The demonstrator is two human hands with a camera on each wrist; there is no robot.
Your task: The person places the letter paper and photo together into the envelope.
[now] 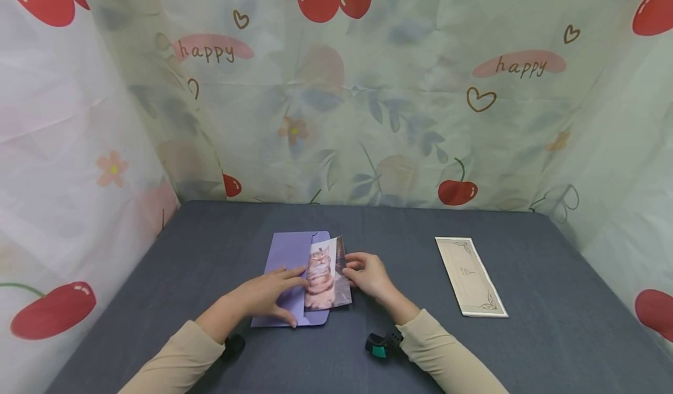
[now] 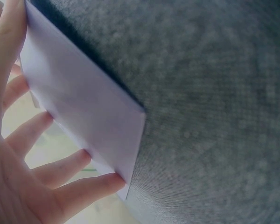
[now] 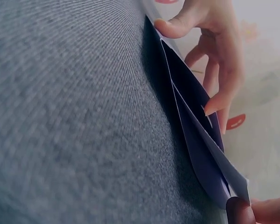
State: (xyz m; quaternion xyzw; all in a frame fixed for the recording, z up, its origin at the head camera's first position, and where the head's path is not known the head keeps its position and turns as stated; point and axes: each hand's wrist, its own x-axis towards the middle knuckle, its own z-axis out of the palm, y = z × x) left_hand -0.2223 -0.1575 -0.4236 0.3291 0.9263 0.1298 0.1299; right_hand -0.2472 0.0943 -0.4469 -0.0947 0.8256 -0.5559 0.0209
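A purple envelope lies on the table with its mouth toward the right and its flap folded out flat. Partway in its mouth sits a cat picture card, whose right part sticks out over the flap. My left hand rests on the envelope with spread fingers, the thumb near the lower edge. In the left wrist view its fingertips touch the purple paper. My right hand pinches the card's right edge. The right wrist view shows the envelope's gaping mouth and the thumb and finger at the card's corner.
A cream card with ornate corners lies to the right on the dark grey table. Black straps with small devices sit at the wrists. Patterned curtains stand behind and at both sides.
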